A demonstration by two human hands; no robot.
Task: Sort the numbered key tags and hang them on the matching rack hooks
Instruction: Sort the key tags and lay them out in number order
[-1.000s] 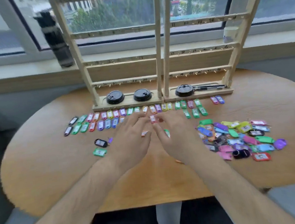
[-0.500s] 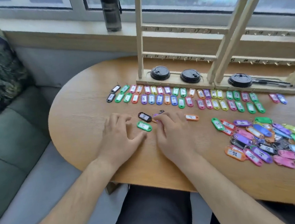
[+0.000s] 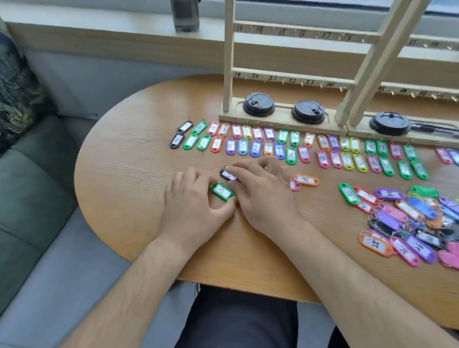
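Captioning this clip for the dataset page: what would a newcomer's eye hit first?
The jumbled heap of coloured plastic key tags at the right of the oval wooden table, set against two neat rows of numbered tags lined up before the pale wooden rack. In the middle, the left hand and right hand lie on the table, fingers at a green plastic tag and a black plastic tag.

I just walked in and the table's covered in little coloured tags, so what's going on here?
A person is sorting numbered key tags on a wooden table. The left hand rests with a green tag between thumb and fingers; the right hand touches a black tag with its fingertips. Two rows of sorted tags lie before the wooden rack, a jumbled pile sits to the right, and none hangs on the hooks in view yet.
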